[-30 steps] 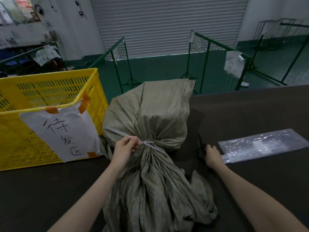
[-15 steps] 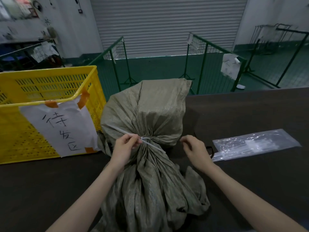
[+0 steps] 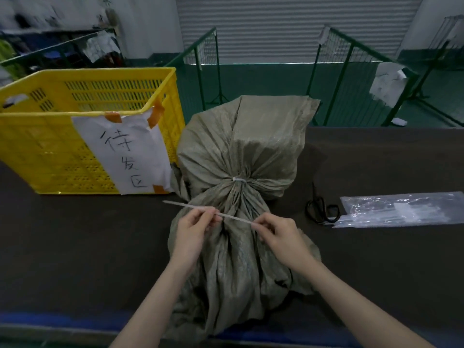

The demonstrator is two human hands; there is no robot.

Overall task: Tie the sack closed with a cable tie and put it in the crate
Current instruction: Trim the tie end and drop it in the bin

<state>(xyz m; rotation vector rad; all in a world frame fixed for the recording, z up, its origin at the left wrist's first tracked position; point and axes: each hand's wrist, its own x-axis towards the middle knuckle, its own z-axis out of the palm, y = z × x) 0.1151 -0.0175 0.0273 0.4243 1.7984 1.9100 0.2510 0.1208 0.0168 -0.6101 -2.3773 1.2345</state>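
Note:
A grey-green woven sack point(image 3: 241, 146) lies on the dark table point(image 3: 75, 247), its neck cinched by a white cable tie point(image 3: 238, 180). The loose mouth of the sack spreads toward me. Both hands hover over that loose cloth. My left hand point(image 3: 193, 229) and my right hand point(image 3: 278, 234) pinch a separate straight white tie strip point(image 3: 233, 217) between them; its free end sticks out left of my left hand. The strip is apart from the tie on the neck. The yellow slatted crate point(image 3: 50, 151) stands left of the sack, touching it, with a handwritten paper label point(image 3: 125, 151) taped on.
Black scissors point(image 3: 322, 209) lie on the table right of the sack. Beside them is a clear plastic bag point(image 3: 401, 209) of cable ties. Green wire fence panels point(image 3: 351, 71) stand beyond the table's far edge.
My right hand came over from the scissors to the sack. Both hands have drawn back toward me, and the white strip my left hand held at the neck is now away from it.

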